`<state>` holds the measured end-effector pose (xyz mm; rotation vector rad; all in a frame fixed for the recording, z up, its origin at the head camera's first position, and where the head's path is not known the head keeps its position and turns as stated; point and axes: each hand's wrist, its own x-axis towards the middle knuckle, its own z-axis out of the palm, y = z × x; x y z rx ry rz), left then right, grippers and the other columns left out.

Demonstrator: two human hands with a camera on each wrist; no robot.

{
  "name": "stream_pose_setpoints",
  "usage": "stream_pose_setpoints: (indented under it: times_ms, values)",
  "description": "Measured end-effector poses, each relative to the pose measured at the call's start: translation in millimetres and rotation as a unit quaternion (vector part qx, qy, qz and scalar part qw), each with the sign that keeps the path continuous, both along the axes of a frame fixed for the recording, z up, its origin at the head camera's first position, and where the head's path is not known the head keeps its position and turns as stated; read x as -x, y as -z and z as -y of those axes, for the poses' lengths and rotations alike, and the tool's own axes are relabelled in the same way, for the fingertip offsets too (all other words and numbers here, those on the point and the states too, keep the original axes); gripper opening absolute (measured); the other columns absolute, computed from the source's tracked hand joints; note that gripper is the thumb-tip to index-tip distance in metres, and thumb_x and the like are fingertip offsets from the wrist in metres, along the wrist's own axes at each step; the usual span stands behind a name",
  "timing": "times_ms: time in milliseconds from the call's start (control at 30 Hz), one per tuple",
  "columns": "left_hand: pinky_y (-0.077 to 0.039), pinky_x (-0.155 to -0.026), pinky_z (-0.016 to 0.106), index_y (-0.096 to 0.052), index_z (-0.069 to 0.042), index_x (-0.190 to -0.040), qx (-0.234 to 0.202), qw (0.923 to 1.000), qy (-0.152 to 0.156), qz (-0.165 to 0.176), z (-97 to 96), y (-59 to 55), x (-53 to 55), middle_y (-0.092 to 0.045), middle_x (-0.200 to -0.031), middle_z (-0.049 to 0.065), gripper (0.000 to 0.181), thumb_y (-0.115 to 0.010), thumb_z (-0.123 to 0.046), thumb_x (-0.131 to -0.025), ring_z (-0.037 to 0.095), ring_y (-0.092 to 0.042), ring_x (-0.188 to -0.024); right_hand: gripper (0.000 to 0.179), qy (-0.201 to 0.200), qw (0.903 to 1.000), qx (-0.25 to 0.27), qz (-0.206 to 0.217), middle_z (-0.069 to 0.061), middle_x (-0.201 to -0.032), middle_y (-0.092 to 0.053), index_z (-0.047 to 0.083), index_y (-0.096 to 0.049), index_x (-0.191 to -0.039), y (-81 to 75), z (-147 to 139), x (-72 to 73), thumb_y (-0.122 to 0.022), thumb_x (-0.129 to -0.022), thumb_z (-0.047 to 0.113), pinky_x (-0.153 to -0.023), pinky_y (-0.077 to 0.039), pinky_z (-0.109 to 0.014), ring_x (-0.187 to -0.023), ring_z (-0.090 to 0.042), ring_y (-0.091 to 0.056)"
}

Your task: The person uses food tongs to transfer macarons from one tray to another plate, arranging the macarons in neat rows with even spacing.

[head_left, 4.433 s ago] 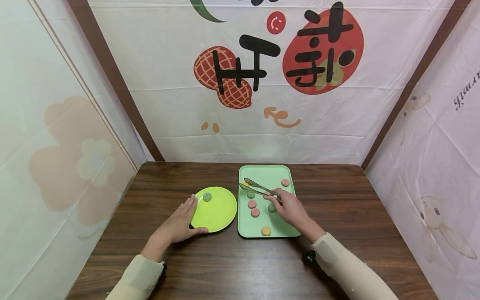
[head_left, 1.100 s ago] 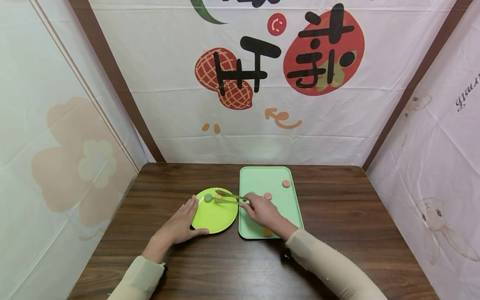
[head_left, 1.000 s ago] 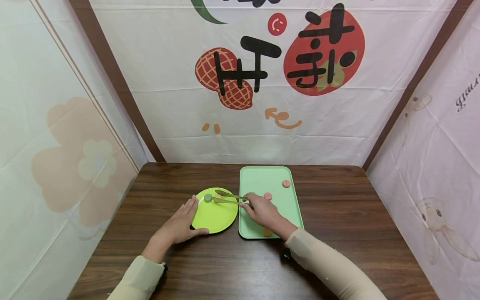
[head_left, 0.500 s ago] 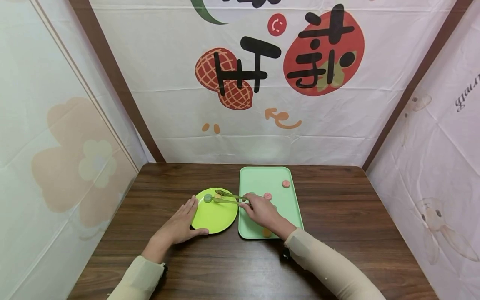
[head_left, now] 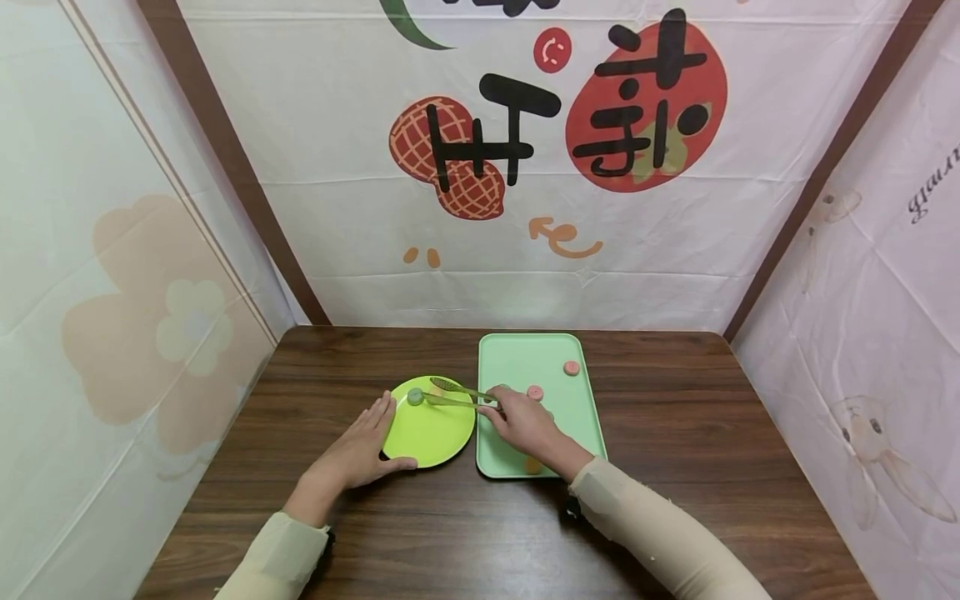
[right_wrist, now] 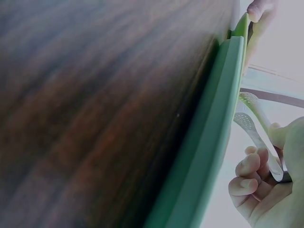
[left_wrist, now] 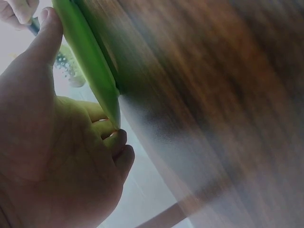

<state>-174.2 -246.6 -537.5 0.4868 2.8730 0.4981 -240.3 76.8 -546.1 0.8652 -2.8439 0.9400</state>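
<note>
My left hand lies against the left rim of the lime-green round plate, fingers straight and thumb at its near edge; in the left wrist view its palm faces the rim. A small green disc, cookie-like, sits on the plate near my fingertips. With my right hand I hold metal tongs, whose perforated tips reach over the plate. Between the tips shows a small yellow disc, partly hidden; whether the tips touch it I cannot tell.
To the right of the plate stands a mint-green rectangular tray. It bears a pink disc, another pink disc and a yellow disc; my right hand and arm cover others. Brown wooden table surrounds both.
Since the oldest frame, my right hand has moved left with the tongs, and a yellow disc went from the tray to over the plate. Over the last second hardly anything moves. My left hand stays put.
</note>
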Motion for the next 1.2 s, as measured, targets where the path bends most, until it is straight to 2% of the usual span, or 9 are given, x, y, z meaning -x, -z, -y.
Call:
stream_pose_setpoints:
  times_ms: [100, 333, 433, 567, 800, 1000, 1200]
  values:
    - [-0.022, -0.131, 0.06, -0.014, 0.01, -0.167, 0.0, 1.0, -0.001, -0.001, 0.4, 0.6, 0.1, -0.01, -0.176, 0.03, 0.123, -0.07, -0.071, -0.094, 0.045, -0.017, -0.163, 0.024, 0.002, 0.9999, 0.01, 0.006, 0.007, -0.079, -0.06, 0.013, -0.07, -0.115, -1.1, 0, -0.8, -0.065, -0.11, 0.036, -0.044, -0.041, -0.025, -0.052, -0.007, -0.048]
    - [-0.022, -0.131, 0.06, -0.014, 0.011, -0.167, 0.002, 1.0, 0.0, -0.001, 0.2, 0.2, 0.0, -0.01, -0.176, 0.03, 0.122, -0.07, -0.071, -0.095, 0.045, -0.017, -0.163, 0.029, 0.008, 0.9994, 0.031, 0.009, 0.005, -0.088, -0.068, 0.012, -0.071, -0.12, -4.3, -6, -2.3, -0.063, -0.111, 0.037, -0.052, -0.046, -0.025, -0.062, -0.005, -0.056]
    - [-0.022, -0.131, 0.06, -0.014, 0.011, -0.167, 0.0, 1.0, 0.0, 0.002, -0.3, -1.3, 0.1, -0.01, -0.176, 0.03, 0.122, -0.07, -0.07, -0.095, 0.045, -0.016, -0.163, 0.032, 0.011, 0.9989, 0.043, 0.015, 0.006, -0.086, -0.067, 0.009, -0.071, -0.122, -6.4, -11, -1.6, -0.062, -0.111, 0.038, -0.053, -0.047, -0.026, -0.062, -0.005, -0.056]
    - [-0.021, -0.131, 0.06, -0.014, 0.011, -0.167, -0.003, 1.0, 0.0, 0.003, -0.7, -3.2, 0.8, -0.01, -0.176, 0.031, 0.122, -0.071, -0.069, -0.095, 0.046, -0.016, -0.163, 0.028, 0.016, 0.9971, 0.069, 0.029, 0.006, -0.081, -0.07, 0.011, -0.07, -0.12, -10.0, -19, -0.1, -0.061, -0.112, 0.036, -0.056, -0.05, -0.028, -0.062, -0.004, -0.06]
    - [-0.021, -0.131, 0.06, -0.014, 0.012, -0.167, -0.003, 1.0, 0.0, 0.005, -0.7, -3.0, 1.3, -0.01, -0.175, 0.031, 0.123, -0.071, -0.07, -0.094, 0.046, -0.016, -0.163, 0.025, 0.054, 0.9963, 0.065, -0.016, 0.005, -0.083, -0.069, 0.011, -0.071, -0.121, -13.8, -35, 3.9, -0.066, -0.11, 0.033, -0.058, -0.049, -0.033, -0.067, -0.009, -0.057]
    - [-0.021, -0.131, 0.06, -0.014, 0.012, -0.167, -0.001, 1.0, -0.001, 0.003, -1.3, -1.7, 1.4, -0.01, -0.175, 0.031, 0.123, -0.07, -0.07, -0.094, 0.046, -0.016, -0.163, 0.027, 0.059, 0.9952, 0.068, -0.039, 0.002, -0.082, -0.068, 0.006, -0.072, -0.121, -13.8, -48, 5.1, -0.069, -0.108, 0.03, -0.057, -0.047, -0.032, -0.065, -0.011, -0.055]
    - [-0.021, -0.131, 0.061, -0.014, 0.013, -0.166, -0.004, 1.0, -0.002, 0.0, -1.3, -0.8, 1.1, -0.01, -0.175, 0.032, 0.123, -0.071, -0.069, -0.095, 0.046, -0.016, -0.163, 0.026, 0.063, 0.9955, 0.066, -0.026, -0.001, -0.09, -0.074, 0.009, -0.072, -0.12, -14.1, -61, 3.3, -0.067, -0.109, 0.032, -0.063, -0.053, -0.035, -0.074, -0.011, -0.065]
